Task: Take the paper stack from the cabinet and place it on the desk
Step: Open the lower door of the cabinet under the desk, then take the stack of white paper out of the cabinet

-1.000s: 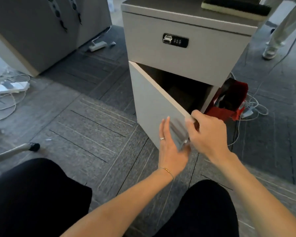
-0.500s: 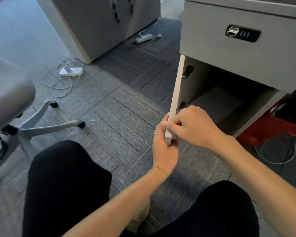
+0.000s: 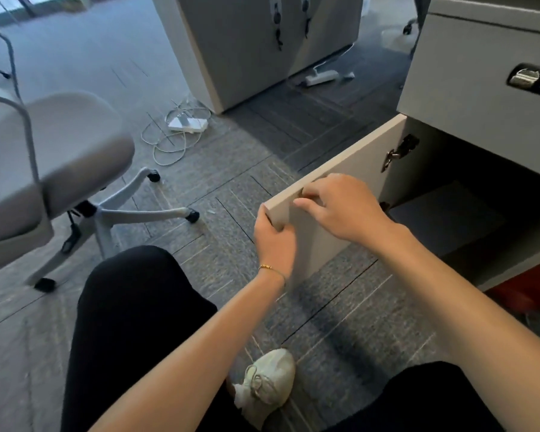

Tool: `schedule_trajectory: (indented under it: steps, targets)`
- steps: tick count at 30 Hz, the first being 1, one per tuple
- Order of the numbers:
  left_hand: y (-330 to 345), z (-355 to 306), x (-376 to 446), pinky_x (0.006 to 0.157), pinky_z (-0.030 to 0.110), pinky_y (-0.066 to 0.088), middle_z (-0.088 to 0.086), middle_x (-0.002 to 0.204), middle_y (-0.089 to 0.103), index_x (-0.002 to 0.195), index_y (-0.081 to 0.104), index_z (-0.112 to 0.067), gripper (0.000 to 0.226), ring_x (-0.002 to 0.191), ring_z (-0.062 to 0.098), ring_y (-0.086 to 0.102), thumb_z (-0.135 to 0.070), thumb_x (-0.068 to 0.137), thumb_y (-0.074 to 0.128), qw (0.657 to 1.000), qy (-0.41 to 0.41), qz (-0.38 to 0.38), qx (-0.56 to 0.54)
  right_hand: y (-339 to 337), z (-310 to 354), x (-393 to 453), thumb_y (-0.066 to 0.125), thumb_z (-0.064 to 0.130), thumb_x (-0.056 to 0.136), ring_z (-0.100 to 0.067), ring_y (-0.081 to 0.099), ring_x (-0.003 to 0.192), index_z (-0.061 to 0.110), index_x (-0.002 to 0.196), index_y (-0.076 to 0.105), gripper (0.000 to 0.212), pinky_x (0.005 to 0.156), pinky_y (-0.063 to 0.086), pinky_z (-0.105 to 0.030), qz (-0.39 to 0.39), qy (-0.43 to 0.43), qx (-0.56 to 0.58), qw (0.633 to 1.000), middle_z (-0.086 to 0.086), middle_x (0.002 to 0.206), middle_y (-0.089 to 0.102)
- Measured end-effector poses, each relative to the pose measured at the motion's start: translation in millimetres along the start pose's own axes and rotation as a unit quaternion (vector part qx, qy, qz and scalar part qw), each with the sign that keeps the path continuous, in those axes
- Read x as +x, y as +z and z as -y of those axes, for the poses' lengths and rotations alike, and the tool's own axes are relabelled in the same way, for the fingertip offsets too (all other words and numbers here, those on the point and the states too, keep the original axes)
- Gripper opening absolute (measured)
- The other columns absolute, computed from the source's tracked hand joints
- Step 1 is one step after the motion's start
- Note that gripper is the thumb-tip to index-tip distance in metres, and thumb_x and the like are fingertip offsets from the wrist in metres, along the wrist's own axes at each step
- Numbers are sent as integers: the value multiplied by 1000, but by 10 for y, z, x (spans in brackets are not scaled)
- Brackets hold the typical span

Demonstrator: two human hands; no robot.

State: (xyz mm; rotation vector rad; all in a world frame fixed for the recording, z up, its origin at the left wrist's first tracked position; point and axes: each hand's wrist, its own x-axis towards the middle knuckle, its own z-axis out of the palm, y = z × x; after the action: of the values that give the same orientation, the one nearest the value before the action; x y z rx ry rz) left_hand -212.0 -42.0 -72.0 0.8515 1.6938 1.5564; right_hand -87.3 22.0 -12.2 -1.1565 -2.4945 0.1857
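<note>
The grey cabinet (image 3: 480, 82) stands at the right, with a combination lock on its upper drawer. Its lower door (image 3: 349, 169) is swung wide open toward the left. My left hand (image 3: 273, 241) grips the door's free corner from outside. My right hand (image 3: 340, 204) curls over the door's top edge near that corner. Inside the dark compartment a flat grey sheet-like shape, possibly the paper stack (image 3: 449, 216), lies on the floor of the cabinet. No desk top is in view.
A light grey office chair (image 3: 60, 163) on wheels stands at the left. A white power strip with coiled cable (image 3: 187, 124) lies on the carpet ahead. Another grey cabinet (image 3: 262, 48) is behind it. Something red (image 3: 530, 291) sits right of the cabinet. My knees and a white shoe (image 3: 268, 385) are below.
The door has swung from half open to wide open, toward the left, with both hands on its free edge. My view has shifted left, bringing the chair in.
</note>
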Motion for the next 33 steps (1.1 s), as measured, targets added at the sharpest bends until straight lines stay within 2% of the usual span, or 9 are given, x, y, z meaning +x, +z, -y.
schedule_trajectory:
  steps: [4, 12, 17, 20, 23, 25, 26, 29, 33]
  targets:
    - [-39, -36, 158, 81, 42, 60, -4, 92, 72, 101, 60, -30, 38, 83, 15, 68, -2, 75, 55, 1000, -12, -7, 8, 142, -2, 74, 63, 32, 91, -27, 63, 102, 21, 109, 71, 23, 88, 51, -41, 33, -4, 19, 999, 0, 107, 73]
    - [-83, 430, 206, 92, 49, 55, 2, 117, 66, 127, 43, -33, 60, 105, 23, 66, -6, 75, 55, 993, -52, 6, 104, 423, -103, -166, 63, 23, 92, -25, 59, 122, 26, 135, 60, 43, 102, 48, -42, 65, 67, 77, 993, -1, 129, 66]
    - [100, 906, -208, 106, 32, 40, -2, 137, 45, 158, 13, -30, 86, 116, 16, 51, 2, 88, 51, 980, -178, 5, 88, 722, -337, -603, 60, 20, 92, -23, 58, 128, 28, 138, 58, 47, 106, 47, -43, 94, 137, 90, 982, 0, 136, 64]
    - [330, 1232, -445, 115, 44, 37, 11, 149, 44, 157, 22, -16, 74, 128, 33, 52, 10, 91, 43, 967, -240, 35, 74, 864, -534, -893, 60, 16, 91, -24, 57, 127, 27, 137, 59, 47, 105, 45, -39, 94, 187, 93, 973, -1, 134, 65]
    - [697, 1402, -556, 103, 49, 47, 8, 146, 45, 150, 35, -22, 70, 124, 42, 55, 11, 88, 42, 952, -265, 115, 103, 930, -767, -1185, 61, 14, 91, -25, 58, 126, 26, 136, 60, 47, 103, 47, -39, 86, 241, 86, 963, -2, 133, 66]
    - [978, 1392, -570, 79, 36, 52, 5, 130, 50, 133, 47, -32, 65, 96, 30, 62, 11, 85, 43, 947, -228, 182, 134, 945, -934, -1338, 61, 12, 88, -27, 60, 123, 26, 136, 61, 50, 100, 49, -39, 82, 277, 78, 954, -3, 131, 66]
    - [1107, 1393, -556, 78, 35, 52, 7, 128, 51, 128, 50, -35, 64, 95, 26, 61, 9, 82, 45, 944, -193, 217, 158, 954, -1022, -1399, 60, 12, 86, -27, 60, 123, 26, 136, 61, 51, 100, 49, -40, 80, 296, 76, 949, -3, 130, 66]
    - [1448, 1389, -452, 100, 42, 49, 2, 141, 50, 129, 53, -35, 61, 121, 24, 57, -3, 77, 50, 908, -64, 322, 261, 1007, -1298, -1536, 56, 11, 82, -28, 60, 122, 26, 133, 62, 54, 101, 50, -43, 61, 351, 73, 932, -3, 129, 67]
    - [1757, 1449, -208, 101, 33, 48, -3, 141, 45, 138, 51, -26, 57, 121, 20, 55, -1, 86, 53, 827, 98, 397, 385, 1152, -1639, -1639, 58, 11, 82, -29, 62, 119, 25, 132, 64, 52, 98, 52, -44, 41, 409, 50, 910, -4, 126, 68]
